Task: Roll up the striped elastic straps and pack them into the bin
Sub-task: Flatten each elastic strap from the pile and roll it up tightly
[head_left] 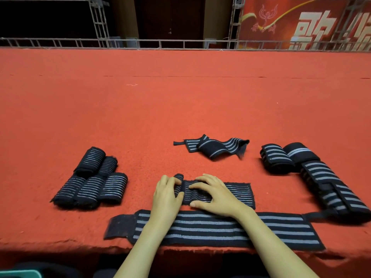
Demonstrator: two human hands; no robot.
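Strap axis left-right, roll started at the left end.
Grip: left hand (166, 195) has its fingers curled over the rolled end (179, 178) of the thin-striped strap (239, 194); right hand (215, 195) lies flat on the strap's middle, fingers straight, pressing, gripping nothing. Strap lies flat on the red carpet (180, 107), between the wide-striped strap (271, 229) at the near edge and a crumpled strap (212, 148) further out. Unrolled tail runs right from the roll, under and past the right hand. My read: the roll has to travel rightward, left hand drives, right hand backs toward the free end to keep it flat. Finished rolls (94, 181) sit well left. Teal rim (20, 273) bottom-left may be the bin; can't tell.
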